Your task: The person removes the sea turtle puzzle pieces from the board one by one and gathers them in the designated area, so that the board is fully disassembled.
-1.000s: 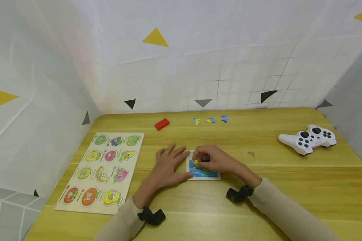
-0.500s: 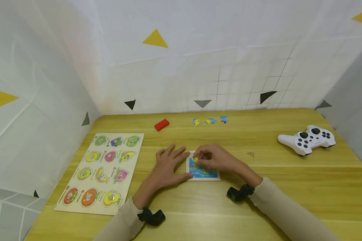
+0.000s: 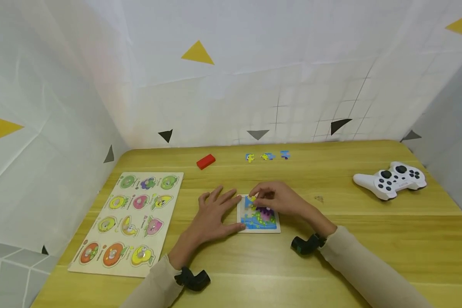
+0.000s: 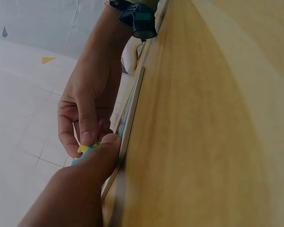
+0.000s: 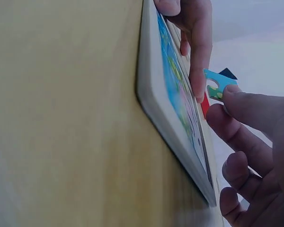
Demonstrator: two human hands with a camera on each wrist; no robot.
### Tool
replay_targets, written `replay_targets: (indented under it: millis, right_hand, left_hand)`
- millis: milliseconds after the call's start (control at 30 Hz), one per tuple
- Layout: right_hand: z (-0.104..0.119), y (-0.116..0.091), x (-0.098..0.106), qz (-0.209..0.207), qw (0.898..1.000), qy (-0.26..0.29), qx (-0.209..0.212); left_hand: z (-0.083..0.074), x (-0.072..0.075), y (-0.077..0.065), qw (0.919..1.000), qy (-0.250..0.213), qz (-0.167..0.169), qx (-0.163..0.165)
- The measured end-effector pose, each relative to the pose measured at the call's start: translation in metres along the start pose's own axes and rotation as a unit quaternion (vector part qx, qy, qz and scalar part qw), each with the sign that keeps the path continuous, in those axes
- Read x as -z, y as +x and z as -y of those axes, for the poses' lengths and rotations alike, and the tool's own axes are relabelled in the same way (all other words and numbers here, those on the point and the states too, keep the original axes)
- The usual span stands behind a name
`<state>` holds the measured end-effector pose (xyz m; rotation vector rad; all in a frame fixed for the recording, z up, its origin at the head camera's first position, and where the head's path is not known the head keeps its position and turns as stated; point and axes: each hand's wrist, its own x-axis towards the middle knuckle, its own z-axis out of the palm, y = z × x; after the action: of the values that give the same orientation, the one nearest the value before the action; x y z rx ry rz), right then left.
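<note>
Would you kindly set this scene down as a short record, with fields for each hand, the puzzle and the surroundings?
Left hand: fingers spread, thumb at the puzzle tray
Right hand: pinches a puzzle piece above the tray
Puzzle state: partly filled
Loose pieces: in a row near the table's far edge
Red block: left of those pieces
Fruit board: table's left side
White controller: table's right side

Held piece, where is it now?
Right wrist view, upper right: the piece is pinched by the right hand, just right of the left hand.
</note>
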<state>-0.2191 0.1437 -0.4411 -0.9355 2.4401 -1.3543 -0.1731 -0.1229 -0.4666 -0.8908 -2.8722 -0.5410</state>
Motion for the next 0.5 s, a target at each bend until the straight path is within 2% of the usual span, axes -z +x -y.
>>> replay_targets:
  millis: [300, 500]
  right_hand:
    - [-0.004, 0.001, 0.007, -0.037, 0.998, -0.031, -0.036]
    - [-0.011, 0.005, 0.012, -0.066, 0.996, -0.028, -0.048]
  left_hand:
    - [0.0, -0.001, -0.001, 1.0, -0.006, 0.002, 0.008]
    - [0.001, -0.002, 0.0, 0.9999, -0.005, 0.004, 0.009]
